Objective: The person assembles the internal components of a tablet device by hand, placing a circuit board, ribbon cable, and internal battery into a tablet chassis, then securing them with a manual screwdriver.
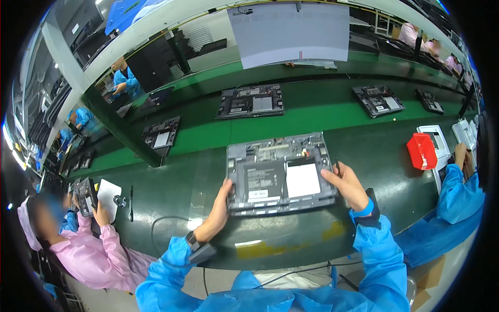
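Both my hands hold a dark laptop base (260, 156) by its sides, above the green bench. Its inside is exposed: a circuit board runs along the far part, with a black battery (264, 182) and a white rectangular panel (302, 180) nearer me. The near edge looks doubled; I cannot tell whether a second base lies beneath. My left hand (215, 210) grips the left edge, its fingers partly hidden. At the right edge is my right hand (349, 187), thumb on top near the white panel. A thin dark tool (338, 167) sticks up between its fingers.
Beyond the bench, a green conveyor belt (312, 117) carries several opened laptop bases (250, 101). A pink-sleeved person (99, 255) works at the left, a blue-sleeved one (457, 192) at the right by a red bin (421, 152). A screwdriver-like tool (131, 203) lies left; cables hang along the front edge.
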`<state>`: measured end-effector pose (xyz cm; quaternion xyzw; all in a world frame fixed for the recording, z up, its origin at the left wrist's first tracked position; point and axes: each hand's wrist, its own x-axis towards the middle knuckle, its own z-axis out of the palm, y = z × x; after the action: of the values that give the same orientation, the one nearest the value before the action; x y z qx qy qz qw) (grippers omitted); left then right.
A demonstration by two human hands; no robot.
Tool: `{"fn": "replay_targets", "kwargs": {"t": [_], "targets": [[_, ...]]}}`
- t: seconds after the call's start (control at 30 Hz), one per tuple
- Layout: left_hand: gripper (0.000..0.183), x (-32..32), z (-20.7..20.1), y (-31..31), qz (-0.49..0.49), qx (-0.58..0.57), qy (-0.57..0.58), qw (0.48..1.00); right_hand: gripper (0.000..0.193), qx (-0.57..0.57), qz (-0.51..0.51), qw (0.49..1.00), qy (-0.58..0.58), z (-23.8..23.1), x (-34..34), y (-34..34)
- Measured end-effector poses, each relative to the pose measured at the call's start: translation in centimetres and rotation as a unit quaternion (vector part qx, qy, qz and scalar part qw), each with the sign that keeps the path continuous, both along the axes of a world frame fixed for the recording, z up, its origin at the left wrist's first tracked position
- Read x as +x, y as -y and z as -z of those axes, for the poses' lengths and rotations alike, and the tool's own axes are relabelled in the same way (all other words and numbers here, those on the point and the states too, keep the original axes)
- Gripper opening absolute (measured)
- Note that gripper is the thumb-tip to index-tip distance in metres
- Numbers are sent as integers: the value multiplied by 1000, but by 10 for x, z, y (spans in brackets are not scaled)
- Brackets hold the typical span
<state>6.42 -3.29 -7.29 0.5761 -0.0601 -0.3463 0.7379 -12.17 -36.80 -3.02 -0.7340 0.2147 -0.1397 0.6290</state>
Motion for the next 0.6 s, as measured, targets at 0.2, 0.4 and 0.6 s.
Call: {"fn": "replay_targets", "kwargs": {"t": [0.2, 0.4, 0.6], "targets": [[50, -18, -134, 18, 125, 187, 637, 737, 24, -338, 55, 933, 111, -50, -11, 9], [43, -23, -125, 83, 263, 200, 811, 483, 28, -152, -78, 975, 140, -87, 33, -6], [43, -11, -105, 76, 218, 142, 839, 478, 23, -232, -121, 964, 55, -81, 15, -14]]}}
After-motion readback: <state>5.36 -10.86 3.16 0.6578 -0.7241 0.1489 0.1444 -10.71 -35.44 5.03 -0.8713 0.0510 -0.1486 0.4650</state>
